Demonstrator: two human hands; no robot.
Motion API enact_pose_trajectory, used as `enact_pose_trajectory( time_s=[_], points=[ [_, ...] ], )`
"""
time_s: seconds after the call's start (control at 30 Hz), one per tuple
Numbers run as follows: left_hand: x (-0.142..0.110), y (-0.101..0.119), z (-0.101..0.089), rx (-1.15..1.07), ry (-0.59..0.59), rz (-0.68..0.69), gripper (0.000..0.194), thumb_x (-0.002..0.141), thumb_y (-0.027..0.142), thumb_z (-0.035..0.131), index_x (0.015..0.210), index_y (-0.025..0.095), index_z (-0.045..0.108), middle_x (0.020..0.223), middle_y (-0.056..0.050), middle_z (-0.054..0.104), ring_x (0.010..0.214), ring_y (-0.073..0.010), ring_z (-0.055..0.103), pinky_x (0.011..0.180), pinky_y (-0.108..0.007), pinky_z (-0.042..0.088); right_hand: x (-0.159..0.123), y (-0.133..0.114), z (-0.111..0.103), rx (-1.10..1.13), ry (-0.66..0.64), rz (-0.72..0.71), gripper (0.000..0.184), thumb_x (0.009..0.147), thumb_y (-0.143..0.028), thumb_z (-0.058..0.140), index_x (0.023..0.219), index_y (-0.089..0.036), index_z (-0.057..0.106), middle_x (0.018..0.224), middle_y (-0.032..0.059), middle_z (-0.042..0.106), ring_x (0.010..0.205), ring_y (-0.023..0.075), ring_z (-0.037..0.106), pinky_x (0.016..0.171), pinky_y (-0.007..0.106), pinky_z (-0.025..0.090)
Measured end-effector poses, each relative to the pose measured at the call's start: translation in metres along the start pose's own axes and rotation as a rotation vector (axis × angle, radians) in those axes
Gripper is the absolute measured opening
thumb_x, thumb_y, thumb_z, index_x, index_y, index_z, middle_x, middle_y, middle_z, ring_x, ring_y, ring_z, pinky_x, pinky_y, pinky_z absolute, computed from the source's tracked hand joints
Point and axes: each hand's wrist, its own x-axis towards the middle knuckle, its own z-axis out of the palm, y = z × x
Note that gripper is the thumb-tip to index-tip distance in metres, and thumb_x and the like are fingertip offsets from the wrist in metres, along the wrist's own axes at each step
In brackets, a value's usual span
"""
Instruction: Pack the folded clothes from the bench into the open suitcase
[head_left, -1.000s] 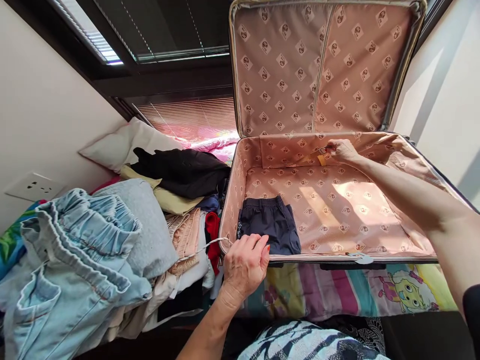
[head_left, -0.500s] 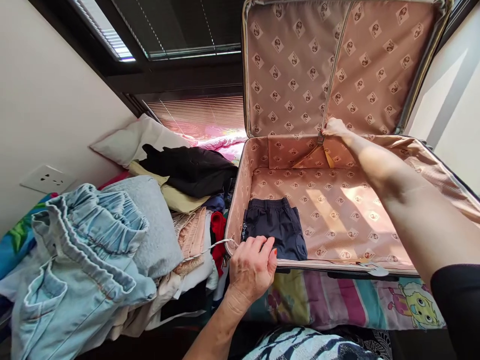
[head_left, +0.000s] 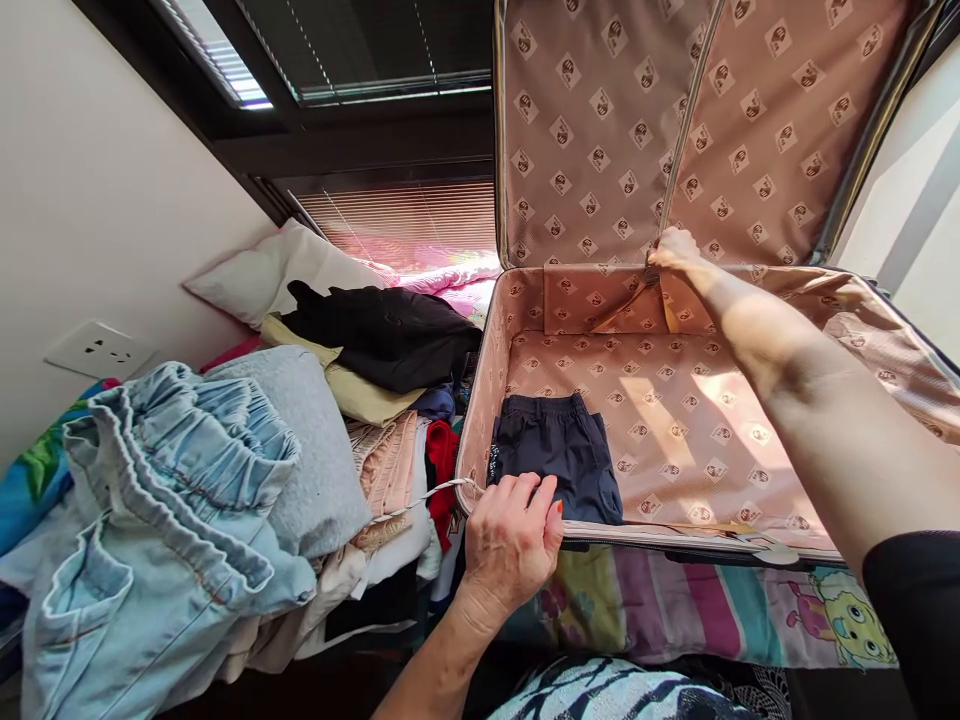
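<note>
An open suitcase (head_left: 697, 420) with a pink patterned lining lies on a bed, its lid (head_left: 600, 110) standing upright. My right hand (head_left: 673, 250) reaches to the back hinge line and pinches the lid's zipper pull there. My left hand (head_left: 514, 545) rests on the suitcase's front left rim, fingers curled over the edge. Just beyond it, folded dark navy shorts (head_left: 559, 455) lie in the suitcase's front left corner. The remainder of the suitcase floor is bare lining.
A heap of clothes sits left of the suitcase: light denim (head_left: 150, 510), a grey garment (head_left: 307, 440), black and yellow pieces (head_left: 382, 335), a white pillow (head_left: 262, 280). A wall socket (head_left: 97, 348) is at left. A striped cartoon bedsheet (head_left: 712, 610) lies under the suitcase's front edge.
My right hand has moved from the suitcase's back wall up to the base of the lid's zipper. The left hand stays on the front rim; the view has shifted slightly.
</note>
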Motion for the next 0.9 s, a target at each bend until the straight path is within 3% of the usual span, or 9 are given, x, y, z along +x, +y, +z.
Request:
enact_pose_trajectory(
  time_s=[0.1, 0.23, 0.33, 0.43, 0.67, 0.9],
  points=[
    [0.001, 0.001, 0.0, -0.003, 0.034, -0.001, 0.029, 0.103, 0.022, 0.052, 0.118, 0.019, 0.077, 0.106, -0.008, 0.079, 0.091, -0.0225, 0.07, 0.074, -0.038, 0.051, 0.003, 0.004, -0.001, 0.016, -0.049, 0.047, 0.03, 0.101, -0.013, 0.06, 0.119, 0.008, 0.072, 0.123, 0.0315, 0.069, 0.116, 0.0271, 0.067, 0.099, 0.036, 0.05],
    [0.002, 0.002, 0.001, -0.004, 0.05, 0.001, 0.027, 0.102, 0.02, 0.054, 0.117, 0.019, 0.076, 0.104, -0.008, 0.079, 0.09, -0.0223, 0.07, 0.074, -0.038, 0.049, 0.004, 0.014, -0.001, 0.059, -0.051, -0.021, 0.023, 0.1, -0.016, 0.063, 0.11, -0.001, 0.077, 0.106, 0.0187, 0.073, 0.103, 0.0209, 0.066, 0.096, 0.029, 0.049],
    [0.003, 0.003, 0.001, 0.002, 0.058, -0.005, 0.027, 0.102, 0.02, 0.054, 0.116, 0.019, 0.077, 0.103, -0.007, 0.078, 0.089, -0.0223, 0.07, 0.073, -0.038, 0.049, 0.006, 0.023, 0.002, 0.119, -0.045, -0.037, 0.017, 0.098, -0.021, 0.067, 0.101, -0.008, 0.078, 0.085, 0.0089, 0.069, 0.083, 0.0177, 0.063, 0.087, 0.028, 0.051],
    [0.003, 0.003, 0.001, 0.001, 0.061, -0.004, 0.027, 0.102, 0.02, 0.053, 0.114, 0.019, 0.077, 0.102, -0.006, 0.078, 0.087, -0.022, 0.069, 0.072, -0.039, 0.049, 0.008, 0.027, 0.004, 0.141, -0.039, -0.024, 0.013, 0.096, -0.022, 0.07, 0.093, -0.011, 0.076, 0.071, 0.0047, 0.061, 0.075, 0.0177, 0.059, 0.084, 0.03, 0.051],
    [0.001, 0.003, 0.002, 0.018, 0.034, -0.016, 0.025, 0.1, 0.02, 0.056, 0.115, 0.02, 0.076, 0.101, -0.006, 0.078, 0.088, -0.022, 0.07, 0.073, -0.038, 0.05, -0.001, 0.028, 0.005, 0.136, -0.012, -0.006, 0.02, 0.1, -0.028, 0.067, 0.093, -0.012, 0.075, 0.077, 0.0075, 0.063, 0.083, 0.02, 0.061, 0.089, 0.031, 0.049],
    [0.002, 0.0, 0.005, 0.017, 0.027, -0.013, 0.025, 0.1, 0.022, 0.055, 0.113, 0.021, 0.077, 0.099, -0.005, 0.078, 0.085, -0.0229, 0.067, 0.072, -0.04, 0.048, -0.029, 0.023, -0.018, 0.03, 0.037, 0.039, 0.043, 0.112, -0.042, 0.052, 0.116, -0.006, 0.076, 0.114, 0.0227, 0.072, 0.103, 0.0254, 0.062, 0.093, 0.034, 0.044]
  ],
)
